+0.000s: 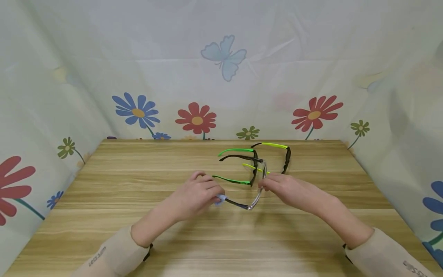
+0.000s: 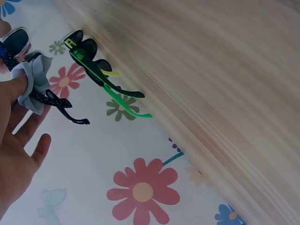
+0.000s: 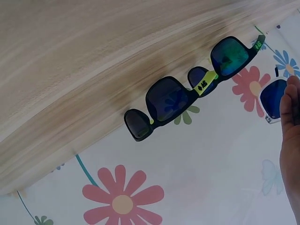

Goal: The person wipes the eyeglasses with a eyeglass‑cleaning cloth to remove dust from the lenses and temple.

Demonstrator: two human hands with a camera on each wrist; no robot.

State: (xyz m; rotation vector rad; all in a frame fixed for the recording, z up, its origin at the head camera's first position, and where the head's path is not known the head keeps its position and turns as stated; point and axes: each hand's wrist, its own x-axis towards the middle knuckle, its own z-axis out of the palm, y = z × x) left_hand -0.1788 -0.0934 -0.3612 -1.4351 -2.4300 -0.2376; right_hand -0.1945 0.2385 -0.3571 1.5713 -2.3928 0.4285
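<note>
Sunglasses with a clear front frame and dark temples (image 1: 238,204) are held up between both hands over the table. My left hand (image 1: 197,194) pinches a small light-blue cloth (image 1: 220,199) folded around the end of the near temple. In the left wrist view the grey-blue cloth (image 2: 33,79) wraps the speckled dark temple under the thumb. My right hand (image 1: 290,190) grips the front frame by its middle with thumb and fingers. One dark blue lens (image 3: 273,99) shows beside the fingers in the right wrist view; the fingers hide the rest of the front.
Just behind the held pair, black sunglasses with green temples (image 1: 232,180) stand unfolded on the wooden table (image 1: 138,169). Farther back and to the right are black sunglasses with yellow temples (image 1: 287,157), also unfolded. A flower-printed curtain (image 1: 166,77) closes off the back and sides.
</note>
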